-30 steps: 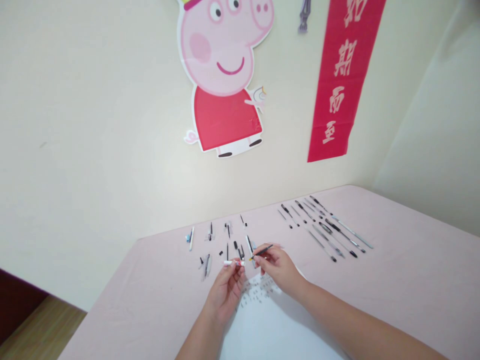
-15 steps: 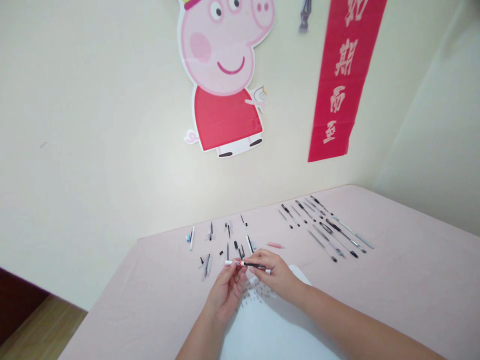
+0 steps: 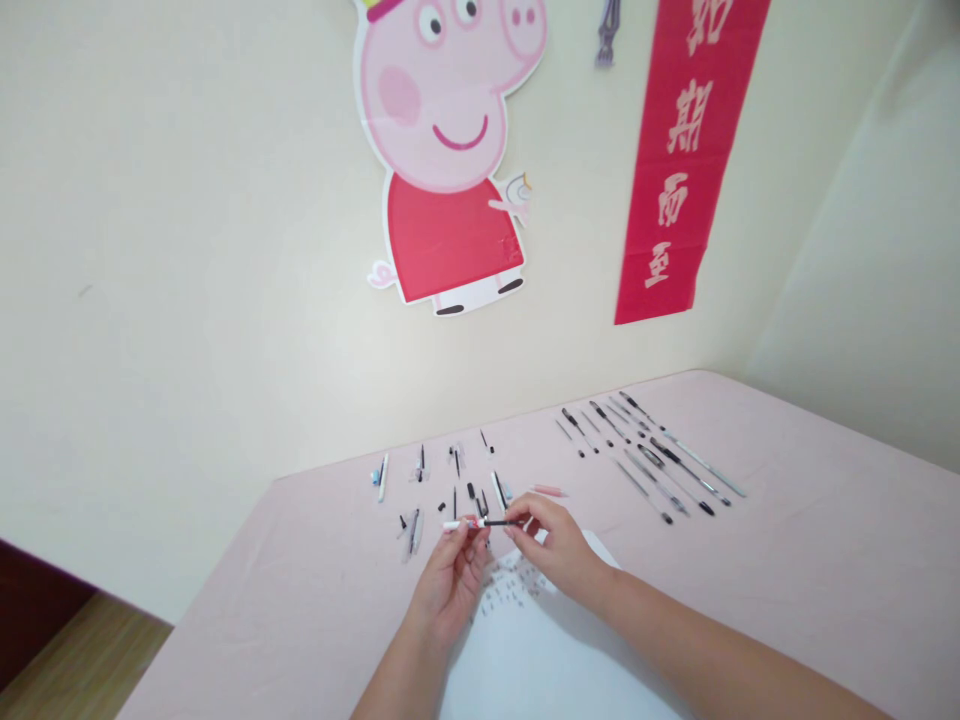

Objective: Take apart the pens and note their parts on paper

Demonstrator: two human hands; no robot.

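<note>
My left hand (image 3: 453, 575) pinches a short white pen barrel (image 3: 456, 524) with a red band, held level above the pink table (image 3: 787, 560). In my right hand (image 3: 556, 545) a thin black refill (image 3: 499, 522) is pinched, its tip at the barrel's right end. Both hands hover over a white sheet of paper (image 3: 540, 650) with small writing on it.
Loose pen parts (image 3: 457, 480) lie scattered just beyond the hands, and a pink piece (image 3: 549, 490) lies to their right. A row of several whole pens (image 3: 652, 450) sits at the back right. The wall behind carries a cartoon pig cut-out (image 3: 450, 150) and a red banner (image 3: 686, 150).
My right hand turned the black refill from pointing up-right to level and brought its tip to the barrel held in my left hand. The pink piece now lies uncovered on the table.
</note>
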